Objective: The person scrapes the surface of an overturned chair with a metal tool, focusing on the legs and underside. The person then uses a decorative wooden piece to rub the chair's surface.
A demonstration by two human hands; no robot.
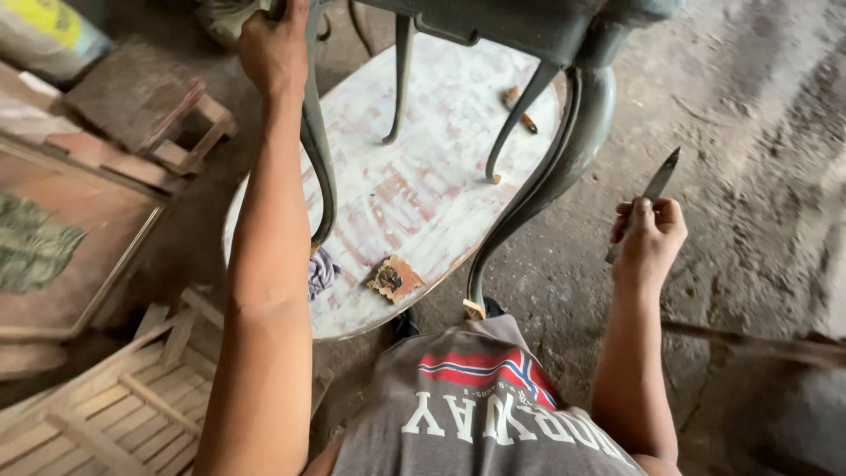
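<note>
At the bottom of the frame the person's grey printed shirt (485, 414) fills the near view, with both bare arms reaching away from it. At the right of the frame, the right hand (648, 234) is curled shut around the handle of a knife (654, 189), its dark blade pointing up and away, clear of any surface. The left hand (275, 46), at the upper left, is clenched on the dark grey-green small table (529, 35) near the top of one curved leg, steadying it where it stands on an oval whitewashed board (414, 194). Judging by the even dark coat on the legs and the bare pale tips at their feet, the finish looks largely complete, with trimming or scraping at the leg ends perhaps left. On the board near its lower edge lie a worn sanding scrap (395, 278) and a bluish rag (322, 271). Wooden slatted frames (106, 405) and reddish panels (79, 238) crowd the left of the frame; the floor (749, 115) is bare, dusty concrete.
</note>
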